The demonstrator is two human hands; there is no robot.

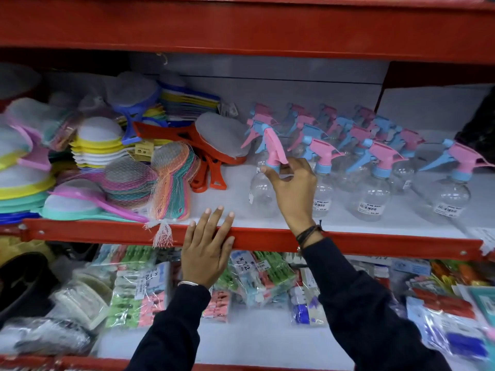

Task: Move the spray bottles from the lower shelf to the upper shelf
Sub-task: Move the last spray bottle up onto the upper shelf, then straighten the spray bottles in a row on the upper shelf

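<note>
Several clear spray bottles with pink and blue trigger heads stand in rows on the white middle shelf (334,223). My right hand (290,184) grips the leftmost spray bottle (261,194) by its pink head and neck; its clear body stands on the shelf. Beside it stand more bottles, such as a labelled one (371,194) and a far-right one (452,194). My left hand (207,249) lies flat, fingers apart, on the red front rail (107,231) of that shelf. A red upper shelf edge (241,25) runs across the top.
Stacks of coloured sieves, netted plastic paddles (171,180) and orange-handled brushes (211,145) fill the left of the middle shelf. Below, packets of clothes pegs (257,277) and other bagged goods crowd the shelf. A dark object (479,129) sits at the far right.
</note>
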